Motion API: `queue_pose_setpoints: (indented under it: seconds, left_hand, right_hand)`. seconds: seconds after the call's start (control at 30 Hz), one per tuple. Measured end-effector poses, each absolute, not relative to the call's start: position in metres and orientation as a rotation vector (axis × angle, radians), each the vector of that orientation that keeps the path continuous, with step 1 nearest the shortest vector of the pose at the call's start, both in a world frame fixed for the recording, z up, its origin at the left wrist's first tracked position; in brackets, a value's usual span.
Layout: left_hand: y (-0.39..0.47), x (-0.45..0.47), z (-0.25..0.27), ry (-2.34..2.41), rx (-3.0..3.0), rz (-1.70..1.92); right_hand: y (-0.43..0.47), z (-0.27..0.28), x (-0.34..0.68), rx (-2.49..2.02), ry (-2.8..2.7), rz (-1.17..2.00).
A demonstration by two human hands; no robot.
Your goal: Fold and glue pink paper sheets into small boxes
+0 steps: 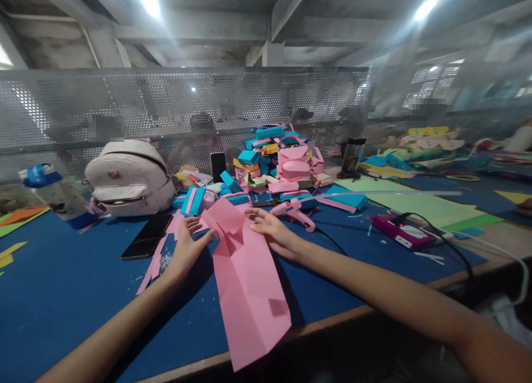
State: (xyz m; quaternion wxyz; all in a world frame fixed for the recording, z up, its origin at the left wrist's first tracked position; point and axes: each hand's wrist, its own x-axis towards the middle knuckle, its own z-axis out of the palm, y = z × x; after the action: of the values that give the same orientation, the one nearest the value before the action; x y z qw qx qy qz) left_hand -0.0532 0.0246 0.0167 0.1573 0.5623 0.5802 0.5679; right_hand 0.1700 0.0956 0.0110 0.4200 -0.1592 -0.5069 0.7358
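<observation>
A creased sheet of pink paper [249, 283] with folded flaps at its far end lies tilted in front of me, its near end reaching over the table edge. My left hand [189, 247] is at the far left side, thumb and curled fingers on a folded flap. On the opposite side, my right hand [272, 233] pinches the paper's upper right edge; some fingertips are hidden. Just beyond my right hand lies a pink glue gun [294, 212] with a clear glue stick [390, 194] sticking out. Pink paper scraps [154, 261] lie beside my left forearm.
Behind the sheet stands a pile of pink and blue paper boxes [293, 164]. Left are a black phone [147, 238], a white backpack [131, 178] and a bottle [62, 197]. Right is a purple power strip [403, 231] with cables. A perforated metal screen [158, 95] stands behind, people beyond it.
</observation>
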Motion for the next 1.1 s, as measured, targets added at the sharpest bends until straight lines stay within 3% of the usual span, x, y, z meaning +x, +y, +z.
queue_pose_setpoints:
  seconds: [0.27, 0.53, 0.63, 0.83, 1.1]
  left_hand:
    - [0.013, -0.044, 0.028, 1.506, 1.411, 1.338]
    - [0.012, -0.048, 0.032, 1.493, 1.441, 1.466]
    - [0.011, -0.049, 0.034, 1.458, 1.481, 1.491]
    - [0.007, -0.045, 0.038, 1.417, 1.58, 1.512]
    - [0.0, -0.044, 0.048, 1.506, 1.636, 1.748]
  right_hand:
    - [0.096, 0.011, 0.168, -0.393, -1.349, 1.821]
    - [0.091, 0.023, 0.172, -0.357, -1.47, 1.542]
    - [0.086, 0.044, 0.179, -0.31, -1.571, 1.32]
    - [0.053, 0.102, 0.186, -0.339, -2.334, 0.385]
    - [0.023, 0.083, 0.136, -0.637, -2.711, 0.139]
